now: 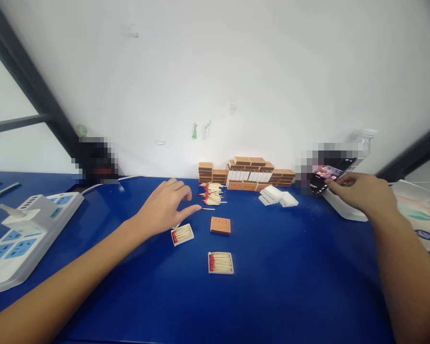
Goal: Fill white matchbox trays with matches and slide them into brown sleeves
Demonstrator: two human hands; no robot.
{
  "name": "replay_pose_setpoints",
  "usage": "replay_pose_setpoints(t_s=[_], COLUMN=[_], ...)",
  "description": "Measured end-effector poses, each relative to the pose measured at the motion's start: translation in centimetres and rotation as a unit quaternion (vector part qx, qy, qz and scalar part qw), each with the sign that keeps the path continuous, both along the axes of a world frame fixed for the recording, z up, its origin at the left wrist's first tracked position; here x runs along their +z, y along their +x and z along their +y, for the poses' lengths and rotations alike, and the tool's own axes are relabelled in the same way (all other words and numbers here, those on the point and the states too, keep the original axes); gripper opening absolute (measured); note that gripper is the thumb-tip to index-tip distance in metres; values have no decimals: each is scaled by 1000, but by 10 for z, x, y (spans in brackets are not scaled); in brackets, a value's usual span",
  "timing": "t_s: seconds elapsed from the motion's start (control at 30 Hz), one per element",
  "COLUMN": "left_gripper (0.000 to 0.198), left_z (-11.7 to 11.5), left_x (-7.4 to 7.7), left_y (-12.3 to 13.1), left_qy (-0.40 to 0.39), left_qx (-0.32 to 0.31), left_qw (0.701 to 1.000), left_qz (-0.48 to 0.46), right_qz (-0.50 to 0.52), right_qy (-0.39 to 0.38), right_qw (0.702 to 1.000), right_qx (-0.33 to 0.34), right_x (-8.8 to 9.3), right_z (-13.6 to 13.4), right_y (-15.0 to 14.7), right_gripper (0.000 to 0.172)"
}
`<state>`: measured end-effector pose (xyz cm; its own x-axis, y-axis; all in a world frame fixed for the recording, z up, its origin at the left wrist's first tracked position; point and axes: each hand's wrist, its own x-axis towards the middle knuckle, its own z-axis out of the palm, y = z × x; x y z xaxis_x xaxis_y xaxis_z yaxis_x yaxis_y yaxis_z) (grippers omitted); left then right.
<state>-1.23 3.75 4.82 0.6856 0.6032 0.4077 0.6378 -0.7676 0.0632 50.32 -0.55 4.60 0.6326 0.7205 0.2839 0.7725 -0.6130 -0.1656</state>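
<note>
My left hand [167, 204] hovers over the blue table [290, 286], thumb stretched out and apart from the curled fingers, with nothing held. Its thumb tip is close to a single loose match [208, 209]. Beneath the hand sits a small white tray of red-tipped matches [182, 234]. Another filled match tray [220, 263] lies nearer to me, and a brown matchbox cover [220, 225] rests beyond it. Off to the right, my right hand [367, 193] is closed at a smartphone [327, 173], its thumb on the lit screen; the other fingers are partly hidden.
Loose matches [212, 194] are heaped before stacked brown matchboxes [249, 174] along the wall. Several white trays [272, 195] lie beside the stack. A power strip [25, 234] occupies the left side. A white package [419, 210] stands at right.
</note>
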Motion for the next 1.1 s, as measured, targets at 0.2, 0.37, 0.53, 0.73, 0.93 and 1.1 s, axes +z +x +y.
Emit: replay_pose_setpoints(t_s=[0.2, 0.37, 0.53, 0.73, 0.93, 1.1], left_gripper=[32, 33, 36, 43, 44, 42], left_z=[-3, -2, 1, 1, 0, -3], left_x=[-8, -7, -7, -7, -5, -4], left_y=[-12, -13, -16, -18, -19, -17], left_qy=[5, 27, 38, 43, 69, 60], left_qx=[-14, -23, -38, -54, -51, -67], left_qw=[1000, 999, 998, 996, 994, 994], left_qz=[-10, -3, 38, 53, 74, 66], right_qz=[13, 0, -53, -70, -34, -40], right_qy=[21, 18, -17, -30, -40, -37], right_qw=[999, 999, 998, 997, 998, 997], right_qx=[39, 35, 21, -13, -44, -45], right_x=[-2, -4, -6, -6, 2, 2], right_z=[-4, -1, 3, 6, 4, 3], right_y=[7, 7, -3, -12, -17, -18], right_gripper=[32, 33, 49, 52, 61, 64])
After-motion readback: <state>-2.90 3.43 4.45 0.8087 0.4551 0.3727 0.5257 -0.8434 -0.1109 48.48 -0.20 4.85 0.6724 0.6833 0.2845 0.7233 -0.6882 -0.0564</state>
